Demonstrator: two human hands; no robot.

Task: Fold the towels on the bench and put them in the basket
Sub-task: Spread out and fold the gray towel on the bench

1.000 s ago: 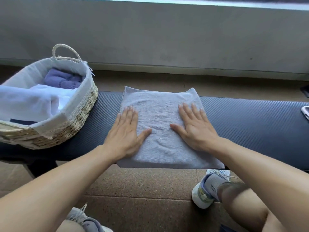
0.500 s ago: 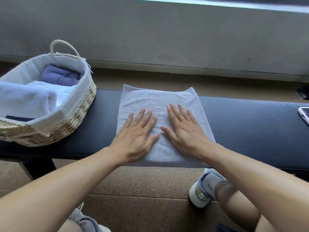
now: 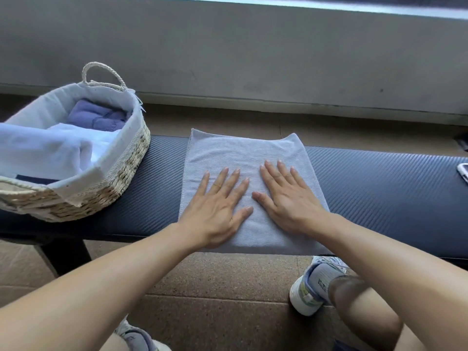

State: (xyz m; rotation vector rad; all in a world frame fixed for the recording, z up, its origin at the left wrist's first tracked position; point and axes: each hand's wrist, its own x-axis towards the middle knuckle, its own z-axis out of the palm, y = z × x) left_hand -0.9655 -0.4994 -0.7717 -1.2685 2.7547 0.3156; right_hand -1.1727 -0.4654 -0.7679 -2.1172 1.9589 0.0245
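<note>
Pressing flat hands (image 3: 217,211) on towel (image 3: 243,153)

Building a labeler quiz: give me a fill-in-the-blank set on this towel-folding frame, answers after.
1. Both hands, the left hand and the right hand, press flat on the grey ____.
2. The grey towel lies on the dark ____.
3. The woven basket sits on the person's ____ side of the bench.
4. Inside the basket, behind the white towel, lies a folded ____ one.

Answers: towel; bench; left; purple

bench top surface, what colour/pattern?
Dark navy-black bench with a fine diagonal weave texture; head view.
</note>
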